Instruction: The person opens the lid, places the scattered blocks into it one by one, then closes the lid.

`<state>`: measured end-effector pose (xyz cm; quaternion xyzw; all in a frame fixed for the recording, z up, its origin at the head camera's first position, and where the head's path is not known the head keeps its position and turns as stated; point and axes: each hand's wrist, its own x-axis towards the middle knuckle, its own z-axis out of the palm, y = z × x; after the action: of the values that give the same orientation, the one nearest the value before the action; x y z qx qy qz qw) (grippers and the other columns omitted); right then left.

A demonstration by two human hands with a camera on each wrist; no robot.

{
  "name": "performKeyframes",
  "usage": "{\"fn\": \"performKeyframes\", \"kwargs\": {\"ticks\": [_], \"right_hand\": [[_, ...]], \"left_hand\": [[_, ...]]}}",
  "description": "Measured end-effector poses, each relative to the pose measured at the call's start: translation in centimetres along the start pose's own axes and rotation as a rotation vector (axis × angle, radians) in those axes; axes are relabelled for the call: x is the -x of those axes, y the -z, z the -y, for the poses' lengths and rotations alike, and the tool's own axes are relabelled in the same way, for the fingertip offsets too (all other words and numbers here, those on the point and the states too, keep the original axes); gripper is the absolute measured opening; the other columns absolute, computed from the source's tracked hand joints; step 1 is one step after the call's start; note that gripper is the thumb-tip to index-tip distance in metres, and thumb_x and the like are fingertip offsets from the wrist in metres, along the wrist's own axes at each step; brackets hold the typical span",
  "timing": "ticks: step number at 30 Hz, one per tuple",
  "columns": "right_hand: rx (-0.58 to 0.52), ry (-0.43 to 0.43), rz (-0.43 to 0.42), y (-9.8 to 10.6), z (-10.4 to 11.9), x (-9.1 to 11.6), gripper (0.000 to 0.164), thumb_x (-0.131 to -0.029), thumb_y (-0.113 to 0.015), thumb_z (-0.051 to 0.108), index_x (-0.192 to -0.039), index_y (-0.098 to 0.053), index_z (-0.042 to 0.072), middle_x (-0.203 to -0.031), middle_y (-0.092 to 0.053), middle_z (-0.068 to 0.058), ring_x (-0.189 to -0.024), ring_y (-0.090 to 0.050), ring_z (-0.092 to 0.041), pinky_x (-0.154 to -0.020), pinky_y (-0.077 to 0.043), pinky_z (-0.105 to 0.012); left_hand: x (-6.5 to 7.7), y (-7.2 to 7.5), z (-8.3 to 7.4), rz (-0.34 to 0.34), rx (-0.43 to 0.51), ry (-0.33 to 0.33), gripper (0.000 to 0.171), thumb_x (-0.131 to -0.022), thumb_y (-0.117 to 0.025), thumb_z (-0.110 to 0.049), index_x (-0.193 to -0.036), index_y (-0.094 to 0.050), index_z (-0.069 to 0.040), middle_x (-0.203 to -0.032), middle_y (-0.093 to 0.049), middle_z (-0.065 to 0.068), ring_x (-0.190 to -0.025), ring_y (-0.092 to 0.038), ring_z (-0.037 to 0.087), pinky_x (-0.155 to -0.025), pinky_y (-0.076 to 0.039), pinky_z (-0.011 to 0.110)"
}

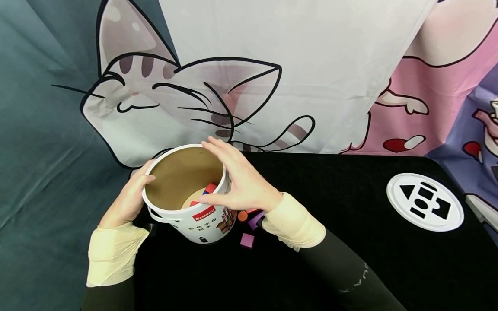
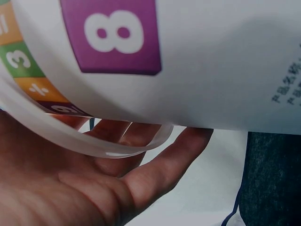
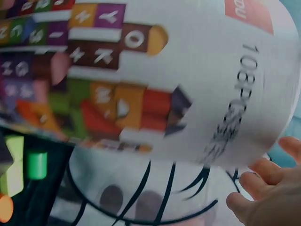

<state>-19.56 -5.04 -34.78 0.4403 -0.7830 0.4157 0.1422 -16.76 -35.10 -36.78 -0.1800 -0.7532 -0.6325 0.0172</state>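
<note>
A white round bucket point(image 1: 183, 220) with printed block pictures stands tilted in the head view, its mouth facing up towards me. Inside, a red block point(image 1: 210, 188) and part of another red piece show near the bottom. My left hand point(image 1: 126, 196) grips its left side, thumb over the rim. In the left wrist view, that hand's fingers lie behind the bucket's white handle point(image 2: 108, 149). On the right, my right hand point(image 1: 245, 179) holds the rim, thumb at the near edge and fingers reaching along the far edge.
Beside the bucket lie a purple cube point(image 1: 247, 240), an orange round block point(image 1: 243, 216) and a purple block point(image 1: 255, 219). A green cylinder point(image 3: 37, 165) shows in the right wrist view. Farther right on the black table rests a white lid point(image 1: 393, 196) with shaped holes.
</note>
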Motion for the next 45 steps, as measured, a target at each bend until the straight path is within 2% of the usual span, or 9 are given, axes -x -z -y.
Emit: {"fn": "performKeyframes", "kwargs": {"ticks": [6,10,17,25,29,33,36,40,45], "right_hand": [[-0.004,-0.094,-0.022,1.2,-1.9,2.4,0.1,-0.073,-0.073,0.063,-0.156,-0.036,0.02,-0.161,-0.028,0.003,-0.147,-0.024,-0.014,-0.113,-0.026,-0.045],[-0.031,-0.159,-0.017,1.2,-3.1,4.1,0.099,-0.073,-0.073,0.061,-0.155,-0.036,0.021,-0.161,-0.027,0.004,-0.146,-0.025,-0.013,-0.112,-0.028,-0.045],[-0.034,-0.186,-0.006,1.1,-4.8,6.8,0.084,-0.078,-0.072,0.057,-0.147,-0.047,0.016,-0.154,-0.038,0.0,-0.142,-0.033,-0.015,-0.112,-0.03,-0.041],[-0.009,-0.22,0.06,0.6,-5.4,9.4,0.064,-0.081,-0.072,0.05,-0.132,-0.06,0.015,-0.14,-0.05,0.002,-0.128,-0.046,-0.013,-0.106,-0.037,-0.038],[0.004,-0.223,0.135,0.0,-4.8,10.4,0.047,-0.082,-0.073,0.044,-0.12,-0.066,0.017,-0.126,-0.056,0.009,-0.124,-0.048,-0.01,-0.103,-0.039,-0.035],[0.027,-0.177,0.252,-0.7,-4.0,11.1,0.032,-0.083,-0.072,0.037,-0.11,-0.069,0.02,-0.112,-0.06,0.009,-0.11,-0.057,-0.011,-0.096,-0.043,-0.028],[0.082,-0.137,0.352,-1.2,-3.6,11.4,0.027,-0.083,-0.072,0.033,-0.106,-0.071,0.02,-0.106,-0.058,0.01,-0.097,-0.056,-0.008,-0.088,-0.044,-0.023],[0.195,-0.112,0.482,-2.2,-3.0,11.8,0.029,-0.081,-0.072,0.031,-0.108,-0.074,0.018,-0.105,-0.057,0.01,-0.096,-0.054,-0.005,-0.088,-0.044,-0.022],[0.257,-0.057,0.541,-3.4,-2.8,12.4,0.025,-0.081,-0.072,0.028,-0.105,-0.075,0.019,-0.102,-0.058,0.009,-0.092,-0.055,-0.002,-0.085,-0.045,-0.02]], "left_hand": [[-0.3,0.0,0.0,0.0,-0.013,-0.007,0.049,-0.091,-0.031,0.004,-0.137,-0.049,0.002,-0.129,-0.054,0.004,-0.115,-0.046,0.016,-0.094,-0.035,0.024],[-0.3,-0.1,0.0,0.0,-0.004,-0.001,0.05,-0.091,-0.031,0.004,-0.137,-0.049,0.001,-0.129,-0.053,0.004,-0.115,-0.046,0.016,-0.094,-0.035,0.024],[-0.3,-0.3,0.0,0.003,-0.01,0.007,0.047,-0.093,-0.031,0.002,-0.137,-0.048,0.002,-0.129,-0.053,0.006,-0.115,-0.046,0.017,-0.095,-0.035,0.025],[-0.5,-0.3,-0.1,0.001,0.0,0.004,0.048,-0.092,-0.031,0.003,-0.137,-0.048,0.002,-0.129,-0.053,0.008,-0.114,-0.046,0.018,-0.095,-0.035,0.025],[-0.4,-0.3,-0.1,0.005,-0.003,0.013,0.048,-0.093,-0.03,0.002,-0.137,-0.048,0.001,-0.129,-0.052,0.007,-0.114,-0.046,0.018,-0.095,-0.035,0.025],[-0.2,-0.2,-0.1,0.001,-0.004,0.015,0.048,-0.093,-0.031,0.002,-0.136,-0.05,-0.001,-0.127,-0.053,0.005,-0.113,-0.047,0.017,-0.093,-0.036,0.025],[-0.1,-0.2,-0.2,-0.001,-0.002,0.011,0.048,-0.092,-0.031,0.002,-0.136,-0.05,-0.001,-0.127,-0.054,0.004,-0.113,-0.047,0.017,-0.093,-0.036,0.025],[0.0,-0.2,-0.2,0.001,0.005,0.009,0.049,-0.093,-0.03,0.002,-0.138,-0.049,0.0,-0.13,-0.053,0.006,-0.115,-0.046,0.018,-0.095,-0.034,0.025],[0.1,-0.1,-0.1,0.004,0.015,-0.005,0.051,-0.094,-0.029,0.002,-0.141,-0.048,0.001,-0.132,-0.053,0.006,-0.117,-0.045,0.017,-0.096,-0.033,0.025]]}}
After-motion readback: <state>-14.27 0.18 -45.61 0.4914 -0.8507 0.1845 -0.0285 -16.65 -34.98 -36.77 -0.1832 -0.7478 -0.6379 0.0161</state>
